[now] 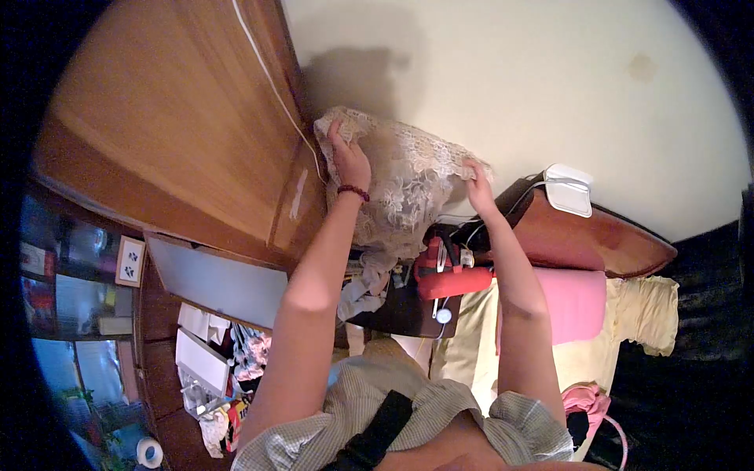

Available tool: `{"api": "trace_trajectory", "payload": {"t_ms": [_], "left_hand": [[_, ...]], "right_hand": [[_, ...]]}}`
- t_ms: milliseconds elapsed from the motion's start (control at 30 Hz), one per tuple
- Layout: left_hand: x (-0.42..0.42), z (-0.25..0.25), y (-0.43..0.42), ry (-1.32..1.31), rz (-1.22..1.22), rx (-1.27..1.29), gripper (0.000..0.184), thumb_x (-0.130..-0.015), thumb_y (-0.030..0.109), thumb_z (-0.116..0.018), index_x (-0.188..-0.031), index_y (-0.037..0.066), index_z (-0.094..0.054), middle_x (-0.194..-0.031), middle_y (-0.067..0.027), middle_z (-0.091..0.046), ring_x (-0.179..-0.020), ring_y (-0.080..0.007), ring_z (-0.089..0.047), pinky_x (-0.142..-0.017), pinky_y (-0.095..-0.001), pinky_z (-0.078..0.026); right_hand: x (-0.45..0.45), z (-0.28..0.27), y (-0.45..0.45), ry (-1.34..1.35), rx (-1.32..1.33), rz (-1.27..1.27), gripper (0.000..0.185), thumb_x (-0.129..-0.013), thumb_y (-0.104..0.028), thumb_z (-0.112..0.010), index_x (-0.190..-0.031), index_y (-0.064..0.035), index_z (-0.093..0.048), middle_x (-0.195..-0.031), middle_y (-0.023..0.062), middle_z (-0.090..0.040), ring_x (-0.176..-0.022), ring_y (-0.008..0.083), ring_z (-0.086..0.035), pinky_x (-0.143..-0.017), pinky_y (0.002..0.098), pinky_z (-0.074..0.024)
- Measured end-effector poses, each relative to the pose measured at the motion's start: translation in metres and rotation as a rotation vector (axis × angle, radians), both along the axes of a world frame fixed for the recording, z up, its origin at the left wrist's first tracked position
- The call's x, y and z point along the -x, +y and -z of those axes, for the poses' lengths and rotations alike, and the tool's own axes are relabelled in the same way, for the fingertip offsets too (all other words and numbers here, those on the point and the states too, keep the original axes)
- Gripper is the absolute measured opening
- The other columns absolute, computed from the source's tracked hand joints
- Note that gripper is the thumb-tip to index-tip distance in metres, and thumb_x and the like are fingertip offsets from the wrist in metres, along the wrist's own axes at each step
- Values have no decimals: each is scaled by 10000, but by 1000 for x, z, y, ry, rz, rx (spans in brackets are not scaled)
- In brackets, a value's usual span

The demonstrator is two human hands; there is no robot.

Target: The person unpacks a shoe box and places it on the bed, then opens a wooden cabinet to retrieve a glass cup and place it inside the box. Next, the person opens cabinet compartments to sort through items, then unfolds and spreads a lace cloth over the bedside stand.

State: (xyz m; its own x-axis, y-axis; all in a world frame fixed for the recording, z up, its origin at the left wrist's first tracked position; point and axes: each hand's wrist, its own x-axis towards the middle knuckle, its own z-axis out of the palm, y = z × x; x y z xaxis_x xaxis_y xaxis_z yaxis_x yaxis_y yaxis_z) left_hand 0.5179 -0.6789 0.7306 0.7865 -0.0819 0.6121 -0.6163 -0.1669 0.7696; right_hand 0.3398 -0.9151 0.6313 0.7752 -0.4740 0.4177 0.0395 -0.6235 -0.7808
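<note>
A cream lace cloth (412,169) with a floral pattern hangs spread between my two hands, close to the wall. My left hand (351,161), with a dark red bead bracelet at the wrist, grips its upper left part. At the upper right corner, my right hand (477,190) pinches the edge. The lace droops between them, and its lower end bunches above a dark bedside table (400,306). Beneath my right forearm, on that table, lies a red cylindrical thing (454,283). Part of the tabletop is hidden by the cloth.
To the left stands a tall wooden wardrobe (181,118) with a white cable (271,71) along it. A bed with a brown headboard (561,231) and pink pillow (573,306) is at the right. A white device (568,191) sits on the headboard. Lower left, shelves hold clothes (250,349).
</note>
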Motion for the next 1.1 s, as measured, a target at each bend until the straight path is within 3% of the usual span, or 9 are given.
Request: {"api": "trace_trajectory", "payload": {"t_ms": [200,333,433,667,800,933,1000,1067,1100], "left_hand": [[-8,49,-4,156,-47,-284,654,-792,-56,-451,-1372,86,-182,-1319,-210,-386,-1206,-368,-401,-995,-404,-348],[-33,123,13,638,-38,-608,835,-761,-59,-498,-1428,132,-34,-1321,-228,-401,-1169,-366,-447,-982,-394,-369],[-29,167,27,533,31,-666,895,-762,-86,-470,-1434,184,56,-1330,-252,-389,-1141,-353,-481,-961,-385,-387],[36,181,34,437,-116,-581,750,-796,-117,-351,-1441,141,-68,-1421,-273,-201,-1299,-391,-260,-1073,-392,-229],[131,134,70,207,245,-447,615,-824,-68,-299,-1414,44,-167,-1432,-240,-198,-1327,-380,-197,-1100,-400,-143],[216,159,159,208,775,-686,570,-802,-17,-377,-1363,38,-298,-1348,-189,-380,-1278,-321,-322,-1048,-370,-274],[224,151,234,766,834,-859,525,-796,3,-399,-1318,59,-383,-1221,-165,-517,-1151,-320,-464,-965,-373,-372],[228,234,302,300,684,-1014,407,-809,30,-403,-1202,66,-503,-1129,-146,-580,-1043,-298,-546,-888,-372,-428],[226,220,320,569,591,-1042,350,-805,42,-420,-1137,51,-530,-1089,-152,-592,-1004,-293,-565,-848,-376,-450]], "right_hand": [[-12,41,31,617,-19,-170,608,-766,29,-494,-1330,-149,-353,-1230,201,-492,-1142,341,-472,-961,359,-378],[-2,102,30,720,-65,-40,601,-790,-14,-506,-1345,-174,-338,-1019,217,-605,-960,370,-573,-848,394,-444],[18,111,36,739,-99,-78,554,-811,-76,-484,-1335,-144,-319,-1055,278,-568,-975,427,-546,-850,435,-437],[44,116,100,467,-201,126,539,-785,-8,-504,-1304,-47,-365,-1062,205,-576,-975,328,-563,-841,369,-442],[52,96,164,206,-78,93,460,-782,25,-450,-1239,-16,-426,-1079,157,-537,-978,297,-538,-855,357,-431],[63,84,236,35,-44,-37,415,-763,55,-431,-1174,0,-455,-1003,122,-538,-890,223,-537,-803,309,-435],[73,85,293,160,-231,-157,374,-758,61,-436,-1124,-2,-482,-977,109,-545,-820,197,-541,-764,291,-443],[76,105,336,153,-297,-201,328,-766,43,-469,-1088,-9,-501,-942,100,-559,-775,175,-548,-732,278,-447],[75,102,352,255,-334,-312,324,-767,33,-488,-1087,-15,-506,-929,98,-565,-773,170,-555,-729,280,-451]]}}
